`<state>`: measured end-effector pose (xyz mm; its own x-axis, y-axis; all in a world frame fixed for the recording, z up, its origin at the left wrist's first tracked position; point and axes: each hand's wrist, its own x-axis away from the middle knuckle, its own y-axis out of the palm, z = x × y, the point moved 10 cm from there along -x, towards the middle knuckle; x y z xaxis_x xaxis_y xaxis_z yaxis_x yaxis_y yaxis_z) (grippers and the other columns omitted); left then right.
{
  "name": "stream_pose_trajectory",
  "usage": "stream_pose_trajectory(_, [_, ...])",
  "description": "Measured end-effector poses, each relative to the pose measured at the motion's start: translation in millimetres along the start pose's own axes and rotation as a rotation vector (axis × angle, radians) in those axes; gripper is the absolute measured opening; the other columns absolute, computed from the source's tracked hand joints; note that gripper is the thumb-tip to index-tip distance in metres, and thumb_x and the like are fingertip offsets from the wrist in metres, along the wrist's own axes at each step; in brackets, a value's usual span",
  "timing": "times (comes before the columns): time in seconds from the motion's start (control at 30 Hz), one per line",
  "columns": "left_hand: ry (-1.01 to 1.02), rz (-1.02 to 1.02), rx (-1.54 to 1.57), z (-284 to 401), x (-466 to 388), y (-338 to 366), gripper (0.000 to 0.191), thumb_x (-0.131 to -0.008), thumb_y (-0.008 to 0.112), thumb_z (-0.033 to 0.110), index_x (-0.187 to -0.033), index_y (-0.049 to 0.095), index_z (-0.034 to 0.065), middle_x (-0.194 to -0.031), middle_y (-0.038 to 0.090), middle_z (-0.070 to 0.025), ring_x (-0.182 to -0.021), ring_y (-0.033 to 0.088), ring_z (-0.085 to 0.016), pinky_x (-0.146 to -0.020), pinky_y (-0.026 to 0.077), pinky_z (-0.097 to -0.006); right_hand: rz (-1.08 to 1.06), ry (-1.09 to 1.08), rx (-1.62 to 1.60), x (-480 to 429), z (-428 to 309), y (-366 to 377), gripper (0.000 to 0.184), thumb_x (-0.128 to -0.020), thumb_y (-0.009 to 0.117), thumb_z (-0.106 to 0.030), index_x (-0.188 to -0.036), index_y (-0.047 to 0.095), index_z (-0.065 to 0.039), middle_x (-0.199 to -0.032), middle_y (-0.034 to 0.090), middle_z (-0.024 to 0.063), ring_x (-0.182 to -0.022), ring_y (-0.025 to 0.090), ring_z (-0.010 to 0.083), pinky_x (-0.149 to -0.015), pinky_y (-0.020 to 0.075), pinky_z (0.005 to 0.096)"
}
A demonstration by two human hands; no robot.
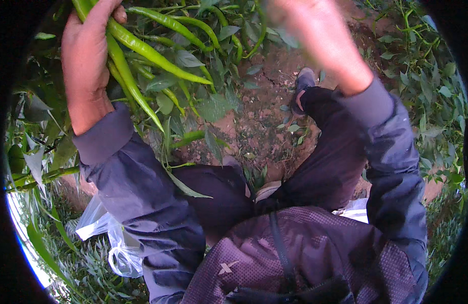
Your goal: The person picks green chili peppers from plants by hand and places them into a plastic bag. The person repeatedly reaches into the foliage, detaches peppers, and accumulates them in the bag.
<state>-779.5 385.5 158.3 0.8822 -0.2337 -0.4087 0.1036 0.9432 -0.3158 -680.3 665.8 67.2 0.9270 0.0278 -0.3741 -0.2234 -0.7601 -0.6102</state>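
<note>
Several long green chili peppers are in the grip of my left hand at the upper left, their tips pointing down and to the right. More green peppers hang among the leaves of the pepper plant just beyond that hand. My right hand is blurred and cut off by the top edge of the view. Its fingers are out of sight, so whether it holds anything cannot be seen. The nearest foliage lies to its left.
Bare soil runs between pepper rows, with more plants on the right. My shoe rests on the soil between them. A clear plastic bag lies at lower left, near my left sleeve. Something white shows beside my right thigh.
</note>
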Motion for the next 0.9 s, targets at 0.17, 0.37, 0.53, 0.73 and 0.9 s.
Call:
stream_pose_trajectory(0.17, [-0.037, -0.052, 0.042, -1, -6, 7, 0.031, -0.097, 0.065, 0.022, -0.116, 0.071, -0.0013, -0.079, 0.054, 0.0049, -0.069, 0.046, -0.005, -0.062, 0.034, -0.0209, -0.415, 0.554, -0.516, 46, 87, 157, 0.032, -0.104, 0.046, -0.022, -0.119, 0.059, 0.003, -0.104, 0.067, 0.01, -0.082, 0.062, 0.0175, -0.069, 0.0509, 0.0308])
stream_pose_trajectory(0.37, [-0.001, 0.002, 0.013, 6, 5, 1, 0.027, -0.097, 0.065, 0.019, -0.112, 0.071, -0.0031, -0.083, 0.057, 0.002, -0.074, 0.05, -0.006, -0.066, 0.036, -0.0207, 0.056, 0.313, -0.102, -6, 169, 144, 0.032, -0.097, 0.047, -0.02, -0.103, 0.059, 0.009, -0.103, 0.065, 0.0332, -0.097, 0.061, 0.0508, -0.088, 0.0484, 0.0548])
stream_pose_trajectory(0.53, [0.007, 0.034, -0.062, 6, 5, -8, 0.02, -0.096, 0.065, 0.015, -0.103, 0.069, -0.0038, -0.099, 0.067, -0.0076, -0.091, 0.061, -0.013, -0.081, 0.044, -0.0246, -0.1, 0.317, -0.244, -27, 182, 156, 0.053, -0.099, 0.054, -0.045, -0.12, 0.064, 0.002, -0.102, 0.069, 0.0126, -0.093, 0.063, 0.0203, -0.084, 0.0487, 0.0372])
stream_pose_trajectory(0.73, [-0.003, 0.035, 0.038, -5, -2, -18, 0.032, -0.1, 0.056, 0.012, -0.12, 0.065, -0.0115, -0.126, 0.066, -0.0246, -0.122, 0.06, -0.027, -0.109, 0.04, -0.0344, 0.052, 0.3, -0.667, -34, 156, 139, 0.048, -0.095, 0.058, -0.046, -0.113, 0.071, -0.003, -0.102, 0.072, 0.0145, -0.093, 0.065, 0.0241, -0.086, 0.0487, 0.0354])
stream_pose_trajectory(0.9, [-0.121, 0.067, 0.106, -18, -2, -22, 0.033, -0.101, 0.053, 0.009, -0.122, 0.062, -0.0131, -0.135, 0.06, -0.0295, -0.128, 0.057, -0.028, -0.115, 0.037, -0.037, -0.08, 0.305, -0.85, -35, 140, 131, 0.032, -0.098, 0.06, -0.035, -0.105, 0.07, -0.005, -0.091, 0.068, 0.0, -0.08, 0.057, 0.012, -0.072, 0.0454, 0.0309])
